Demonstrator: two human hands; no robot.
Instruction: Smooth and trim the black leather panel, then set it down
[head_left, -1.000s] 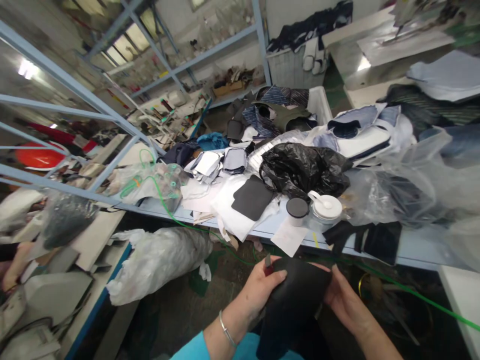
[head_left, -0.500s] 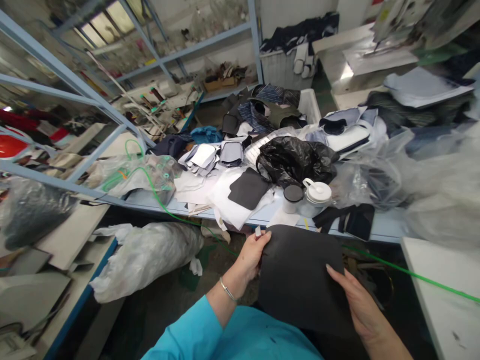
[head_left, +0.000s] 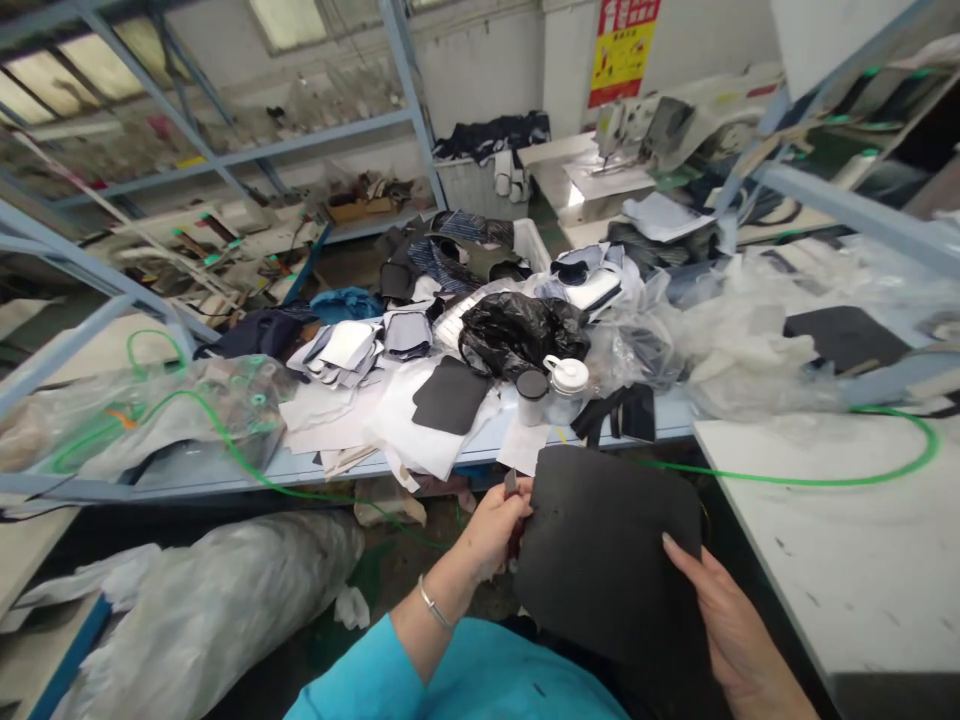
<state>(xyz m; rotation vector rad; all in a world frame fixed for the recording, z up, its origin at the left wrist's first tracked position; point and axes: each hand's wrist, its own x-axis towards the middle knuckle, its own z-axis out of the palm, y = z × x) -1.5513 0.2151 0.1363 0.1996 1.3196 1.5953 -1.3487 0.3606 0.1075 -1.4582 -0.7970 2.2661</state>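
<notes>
A black sheet [head_left: 607, 560] with rounded corners, fabric-like, spans the space between my two hands in front of my body. At its upper left edge, my left hand [head_left: 491, 530] is closed, with the thumb by the edge. That same fist also holds a small dark red tool with a flat grey metal tip [head_left: 511, 482], its kind mostly hidden by the fingers. My right hand [head_left: 720, 610] grips the right edge, thumb on top and fingers behind. The sheet's lower end falls out of sight toward my lap.
Ahead runs a pale blue bench [head_left: 289, 465] bearing a black plastic bag [head_left: 517, 335], a lidded white jar [head_left: 566, 385], a grey cup [head_left: 532, 398] and stacked cut pieces [head_left: 345, 350]. A green hose [head_left: 232, 445] crosses its front. A white tabletop [head_left: 817, 530] stands right, a stuffed sack [head_left: 247, 590] left.
My view has swung to the right, bringing more of the right-hand table and shelf into sight. The black sheet stays in both hands, its angle slightly changed.
</notes>
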